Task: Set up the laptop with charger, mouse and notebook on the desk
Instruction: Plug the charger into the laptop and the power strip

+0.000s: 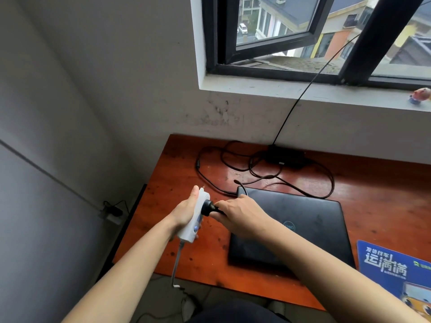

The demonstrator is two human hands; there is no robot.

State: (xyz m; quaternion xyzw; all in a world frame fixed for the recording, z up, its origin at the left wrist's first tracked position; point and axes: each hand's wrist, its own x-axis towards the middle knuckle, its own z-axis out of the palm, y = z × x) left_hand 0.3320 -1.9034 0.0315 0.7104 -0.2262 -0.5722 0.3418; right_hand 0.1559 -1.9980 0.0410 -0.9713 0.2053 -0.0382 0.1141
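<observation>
A closed black laptop (303, 227) lies on the reddish wooden desk (193, 257). My left hand (184, 213) holds a white power strip (198, 217) upright above the desk's left part. My right hand (238, 215) grips the charger's black plug (208, 208), which is pressed against the strip's face. The black charger brick (284, 156) rests at the back of the desk, its cable (233, 169) looped loosely behind the laptop. No mouse or notebook is visible.
A blue printed mouse pad (391, 266) lies at the desk's right front. The strip's white cord (176, 262) hangs to the floor. A wall socket with a black plug (114, 213) sits low on the left. A small figurine (419, 95) stands on the windowsill.
</observation>
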